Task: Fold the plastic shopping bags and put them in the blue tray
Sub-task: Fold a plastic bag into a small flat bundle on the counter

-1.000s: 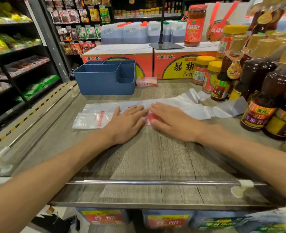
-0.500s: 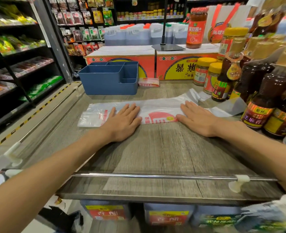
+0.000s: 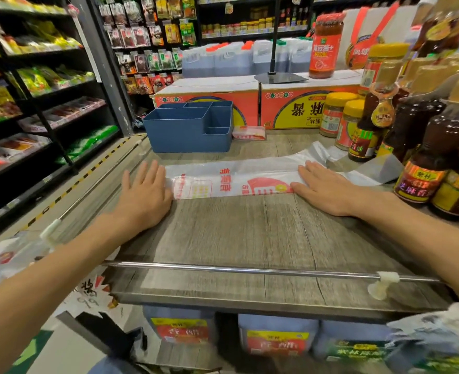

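Behind flattened bag [image 3: 239,179], blue tray [image 3: 188,130], compartments unfilled

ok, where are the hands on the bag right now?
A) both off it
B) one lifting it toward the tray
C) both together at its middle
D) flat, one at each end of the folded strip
D: the left hand and right hand lie flat at opposite ends of the folded bag; blue tray sits behind.
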